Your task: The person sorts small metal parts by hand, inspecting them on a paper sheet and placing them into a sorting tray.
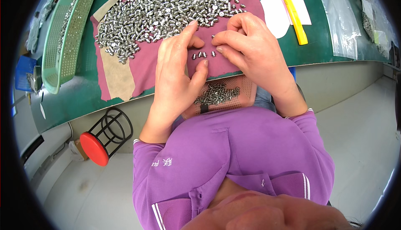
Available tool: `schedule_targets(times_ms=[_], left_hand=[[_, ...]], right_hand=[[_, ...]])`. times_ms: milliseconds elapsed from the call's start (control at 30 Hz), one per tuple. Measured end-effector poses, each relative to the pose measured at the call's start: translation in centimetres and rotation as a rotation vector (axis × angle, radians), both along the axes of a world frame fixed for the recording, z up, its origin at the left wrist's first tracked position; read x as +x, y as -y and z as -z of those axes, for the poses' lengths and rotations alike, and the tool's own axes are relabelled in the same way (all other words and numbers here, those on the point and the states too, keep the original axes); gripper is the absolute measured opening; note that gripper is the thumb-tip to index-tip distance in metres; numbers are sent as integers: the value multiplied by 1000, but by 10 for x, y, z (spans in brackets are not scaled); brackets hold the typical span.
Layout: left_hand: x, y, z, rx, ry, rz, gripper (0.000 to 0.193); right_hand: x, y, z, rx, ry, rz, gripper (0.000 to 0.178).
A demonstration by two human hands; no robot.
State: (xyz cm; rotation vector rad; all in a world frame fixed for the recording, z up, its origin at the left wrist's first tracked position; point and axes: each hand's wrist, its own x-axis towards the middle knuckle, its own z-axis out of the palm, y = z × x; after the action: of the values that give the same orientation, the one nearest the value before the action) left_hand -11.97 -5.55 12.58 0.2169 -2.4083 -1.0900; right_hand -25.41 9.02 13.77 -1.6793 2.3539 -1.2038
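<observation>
My left hand (177, 65) rests at the near edge of the maroon cloth (234, 68), thumb and fingers apart, with nothing held. A few small silver metal pins (199, 55) lie loose on the cloth beside its thumb. Across from it is my right hand (252, 42), its fingers bent, the index tip and thumb slightly apart. One pin (213, 54) lies just below those fingertips, and another touches or nearly touches the index tip. Beyond both hands spreads a large heap of similar silver pins (167, 11).
A pink perforated basket (249, 90) holding pins sits below the table edge at my lap. On the left stands a green basket (52, 59). A yellow cutter (294, 19), papers (273, 15) and plastic bags (340, 25) lie right. A red-topped stool (95, 148) stands left.
</observation>
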Motion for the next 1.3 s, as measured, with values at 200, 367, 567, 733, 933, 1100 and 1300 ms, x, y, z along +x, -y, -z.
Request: schedule_targets(times_ms=[200, 367, 567, 733, 933, 1100, 1300], left_hand=[[4, 1, 0, -53, 51, -42, 72], [5, 3, 1, -51, 45, -33, 71], [7, 2, -2, -32, 38, -32, 71], [14, 6, -2, -16, 81, -53, 73], [13, 4, -2, -7, 92, -58, 73], [16, 6, -1, 65, 101, -58, 80], [15, 5, -2, 93, 105, -43, 89]], right_hand=[[-1, 1, 0, -17, -56, 18, 15], [-1, 1, 3, -36, -78, 12, 14], [-4, 2, 4, -79, -121, -47, 15], [-5, 1, 4, -74, -155, -148, 16], [-3, -1, 3, -48, -61, -164, 26], [-11, -7, -4, -65, -58, -24, 25], [-12, -2, 2, -1, -44, 53, 18]])
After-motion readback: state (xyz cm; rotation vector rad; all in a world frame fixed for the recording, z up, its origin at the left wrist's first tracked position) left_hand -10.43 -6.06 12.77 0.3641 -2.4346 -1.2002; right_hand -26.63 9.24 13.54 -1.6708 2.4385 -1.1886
